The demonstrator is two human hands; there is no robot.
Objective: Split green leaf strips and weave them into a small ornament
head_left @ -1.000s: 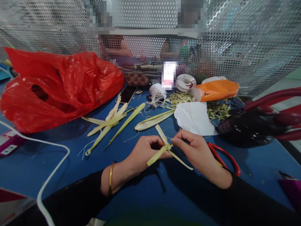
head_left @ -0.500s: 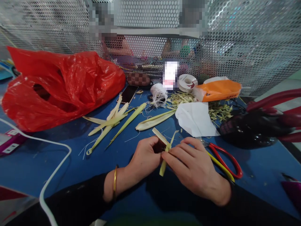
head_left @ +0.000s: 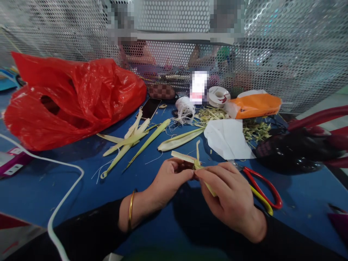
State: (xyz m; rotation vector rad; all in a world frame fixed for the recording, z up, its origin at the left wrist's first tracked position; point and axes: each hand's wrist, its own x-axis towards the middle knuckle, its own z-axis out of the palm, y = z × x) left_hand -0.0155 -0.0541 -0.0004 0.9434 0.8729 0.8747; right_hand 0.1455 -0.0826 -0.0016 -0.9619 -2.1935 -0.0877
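My left hand [head_left: 170, 179], a gold bangle at its wrist, is closed around one side of a small piece of folded pale-green husk strips [head_left: 197, 164]. My right hand [head_left: 231, 194] pinches the piece from the other side, and a strip end comes out below its fingers. The fingertips of both hands meet at the strips' crossing, which they partly hide. Beyond them lie a long husk leaf [head_left: 181, 139] and a pile of husk leaves [head_left: 127, 139]. Red- and yellow-handled pliers [head_left: 268, 188] rest beside my right hand, partly under it.
A red plastic bag [head_left: 76, 98] fills the back left; a white cable [head_left: 78, 181] runs down the left. Behind are a phone [head_left: 149, 108], white thread [head_left: 185, 108], a spool [head_left: 218, 96], an orange packet [head_left: 255, 105] and white paper [head_left: 228, 137]. A black object [head_left: 288, 152] stands right.
The folded strips have turned: the upper left strip now lies flatter, and the lower end points down to the right under my right hand. The view has shifted slightly.
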